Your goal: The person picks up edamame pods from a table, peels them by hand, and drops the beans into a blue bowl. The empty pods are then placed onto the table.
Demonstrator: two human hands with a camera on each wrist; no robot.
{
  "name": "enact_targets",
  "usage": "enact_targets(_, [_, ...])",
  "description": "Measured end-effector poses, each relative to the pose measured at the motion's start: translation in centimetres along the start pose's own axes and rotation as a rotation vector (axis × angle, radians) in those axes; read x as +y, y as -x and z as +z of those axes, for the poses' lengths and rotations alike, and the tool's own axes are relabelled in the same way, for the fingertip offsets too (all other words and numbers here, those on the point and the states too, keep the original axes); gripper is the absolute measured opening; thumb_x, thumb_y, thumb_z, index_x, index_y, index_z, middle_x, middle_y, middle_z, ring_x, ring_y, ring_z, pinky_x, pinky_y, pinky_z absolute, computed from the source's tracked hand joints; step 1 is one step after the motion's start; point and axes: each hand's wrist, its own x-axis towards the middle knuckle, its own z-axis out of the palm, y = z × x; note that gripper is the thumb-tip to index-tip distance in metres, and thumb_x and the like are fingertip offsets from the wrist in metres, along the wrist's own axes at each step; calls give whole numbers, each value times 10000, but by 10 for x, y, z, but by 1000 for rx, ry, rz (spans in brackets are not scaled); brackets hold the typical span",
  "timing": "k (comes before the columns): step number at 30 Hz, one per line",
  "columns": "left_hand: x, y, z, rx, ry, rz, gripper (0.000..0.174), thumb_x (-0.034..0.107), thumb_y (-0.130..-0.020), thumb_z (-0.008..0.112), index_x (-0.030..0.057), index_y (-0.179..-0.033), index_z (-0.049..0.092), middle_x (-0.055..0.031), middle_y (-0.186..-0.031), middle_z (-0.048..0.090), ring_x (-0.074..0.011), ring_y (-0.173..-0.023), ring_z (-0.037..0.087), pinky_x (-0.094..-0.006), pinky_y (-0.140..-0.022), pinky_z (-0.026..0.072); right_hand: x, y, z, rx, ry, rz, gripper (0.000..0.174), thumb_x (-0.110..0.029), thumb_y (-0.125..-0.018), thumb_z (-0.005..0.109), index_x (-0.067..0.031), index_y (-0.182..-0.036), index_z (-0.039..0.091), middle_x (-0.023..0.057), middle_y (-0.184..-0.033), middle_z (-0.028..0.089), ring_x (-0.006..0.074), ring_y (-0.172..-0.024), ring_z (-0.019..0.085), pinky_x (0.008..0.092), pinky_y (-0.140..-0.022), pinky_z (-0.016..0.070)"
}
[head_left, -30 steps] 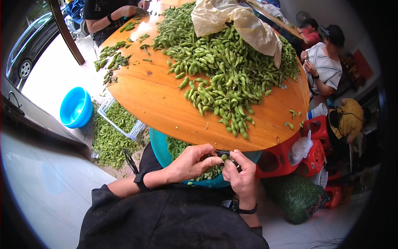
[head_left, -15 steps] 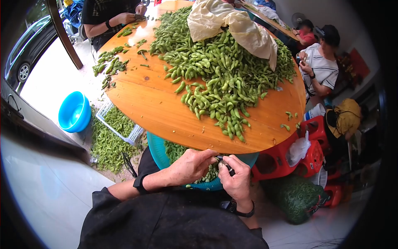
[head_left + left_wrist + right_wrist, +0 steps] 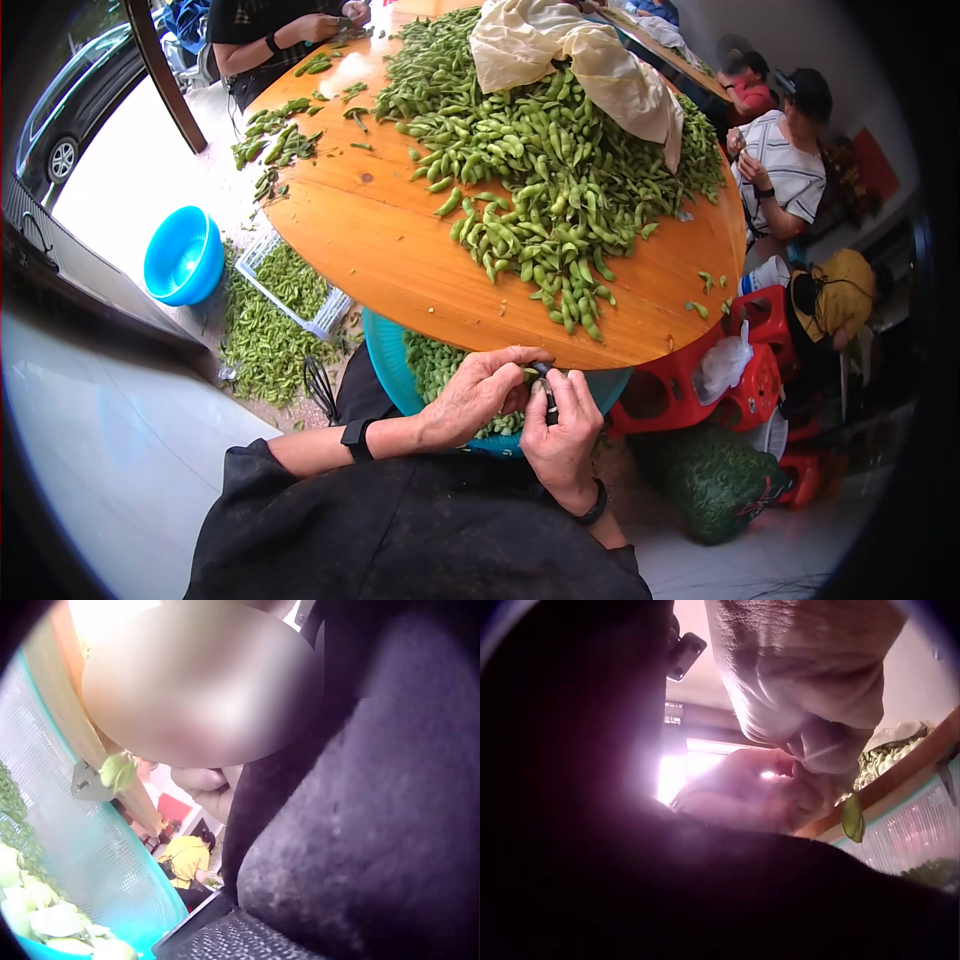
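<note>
Just off the near edge of the wooden table point(image 3: 350, 230), the left hand point(image 3: 475, 398) pinches a green pod point(image 3: 531, 374) between thumb and fingers. The right hand point(image 3: 563, 440) meets it there, fingers curled round a small dark object point(image 3: 550, 400) whose kind I cannot tell. Below the hands is a teal mesh basin point(image 3: 388, 362) holding green beans point(image 3: 430, 365). In the right wrist view a pod point(image 3: 853, 818) sticks out beside the touching hands; the left wrist view shows a pod point(image 3: 118, 772) above the basin point(image 3: 112, 855). Blur covers much of the hands there.
Pods point(image 3: 540, 160) are heaped on the table, partly under a cream cloth point(image 3: 575, 60). At left are a blue basin point(image 3: 184, 256) and a white crate point(image 3: 325, 318) among pods. Red stools point(image 3: 750, 375) and a green sack point(image 3: 705, 480) stand right. Other people sit around.
Compared with half a second ago, both hands appear slightly farther right, the left one higher, and a green pod shows between the fingertips. The whole head view has shifted a little.
</note>
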Motion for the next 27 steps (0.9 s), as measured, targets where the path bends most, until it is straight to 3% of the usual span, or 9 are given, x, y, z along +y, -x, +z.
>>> enact_targets(5, [-10,-1,0,13,171,5,421,22,-916,372,-21,-1270,594,22,-676,489,-67,-614,401,-229,-583,375,2,1,3,25,17,-26,178,56,-826,622,53,-1004,615,165,-808,528,328,-651,579,401,-551,471])
enact_targets(11, [-9,0,-1,-26,211,-36,456,-26,-882,414,-4,-1311,568,24,-804,523,-59,-679,428,-231,-619,394,4,-1,3,26,15,-11,194,52,-817,625,47,-1011,622,167,-814,536,332,-655,588,401,-562,479])
enact_targets(16, [-11,-1,2,-17,203,52,419,21,-955,480,23,-1373,508,8,-946,585,-57,-736,494,-229,-665,433,5,-3,0,57,-49,-13,195,55,-817,616,54,-1011,623,158,-818,557,324,-667,604,384,-569,489])
enact_targets(26, [-15,-1,-8,-130,295,46,344,78,-1005,439,19,-1315,577,-1,-887,592,-73,-754,501,-224,-676,427,12,3,-2,90,-88,-2,161,38,-818,628,58,-977,623,154,-789,550,284,-627,591,359,-541,475])
enact_targets(27, [-10,1,-7,-110,229,61,325,98,-1011,468,20,-1301,590,-3,-925,613,-76,-795,525,-233,-705,444,18,6,-6,54,-176,90,146,40,-829,616,59,-974,615,141,-781,546,251,-608,584,341,-528,466])
